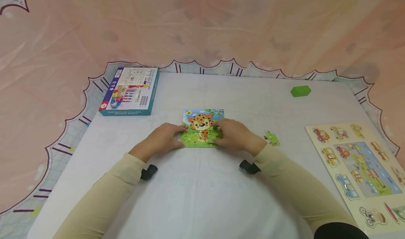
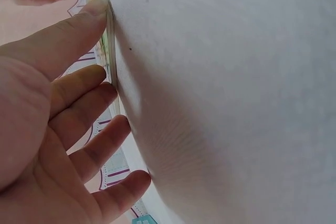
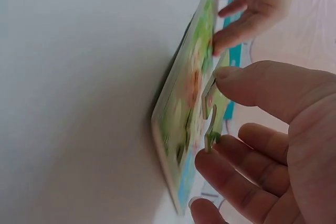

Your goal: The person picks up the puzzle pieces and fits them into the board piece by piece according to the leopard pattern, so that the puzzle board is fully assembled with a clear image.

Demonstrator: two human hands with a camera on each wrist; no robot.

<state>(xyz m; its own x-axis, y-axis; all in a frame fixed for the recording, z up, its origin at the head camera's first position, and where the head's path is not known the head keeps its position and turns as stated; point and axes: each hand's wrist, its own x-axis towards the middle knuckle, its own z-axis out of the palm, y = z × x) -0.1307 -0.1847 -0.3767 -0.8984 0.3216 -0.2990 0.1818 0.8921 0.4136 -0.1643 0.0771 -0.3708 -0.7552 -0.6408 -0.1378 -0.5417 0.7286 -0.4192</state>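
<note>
A small jigsaw puzzle board [image 1: 193, 140] with a spotted leopard cub picture lies flat on the white table, between both hands. My left hand [image 1: 161, 140] touches its left edge with thumb and fingertips; in the left wrist view the fingers of this hand [image 2: 84, 153] are spread loosely along the edge. Over the board's right part, my right hand [image 1: 238, 135] pinches a green puzzle piece [image 3: 219, 100] between thumb and fingers, held tilted just above the board [image 3: 197, 59]. Another loose puzzle piece [image 1: 272, 139] lies right of the board, close to my right wrist.
A boxed toy set [image 1: 131, 91] lies at the back left. At the back right sits a green block [image 1: 300, 91]. A larger vehicle puzzle board [image 1: 340, 177] occupies the right side of the table. A patterned cloth [image 1: 202, 27] lies beyond the table's edge.
</note>
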